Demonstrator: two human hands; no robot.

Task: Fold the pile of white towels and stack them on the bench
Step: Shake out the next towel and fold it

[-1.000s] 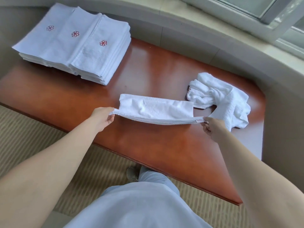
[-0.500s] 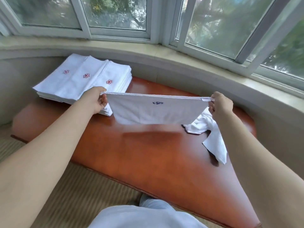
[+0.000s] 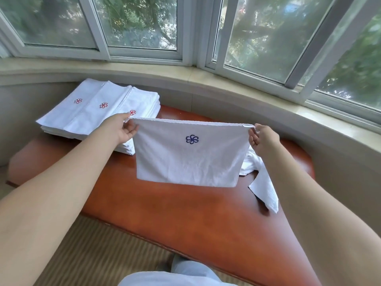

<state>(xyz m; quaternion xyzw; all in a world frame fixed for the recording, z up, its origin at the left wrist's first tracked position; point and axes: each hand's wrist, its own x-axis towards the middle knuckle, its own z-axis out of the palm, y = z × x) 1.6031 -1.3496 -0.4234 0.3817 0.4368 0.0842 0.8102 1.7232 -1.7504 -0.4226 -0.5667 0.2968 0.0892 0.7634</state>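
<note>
Two hands raise one towel off the tabletop.
Left hand [image 3: 123, 129] and right hand [image 3: 261, 139] each pinch a top corner of the towel [image 3: 189, 159], now hanging half-folded above the tabletop [image 3: 185, 205]; stack [image 3: 99, 108] awaits.

Soft window [image 3: 142, 23] daylight, sharp, edges bowed

A single head view looks forward and down from the person's head, close above the wooden surface [image 3: 185, 213]. It faces the bay windows [image 3: 140, 23] and sill beyond. Both forearms reach in from the lower corners, the left hand [image 3: 123, 129] and right hand [image 3: 263, 139] near mid-frame. The wide lens bends the sill into a curve.
</note>
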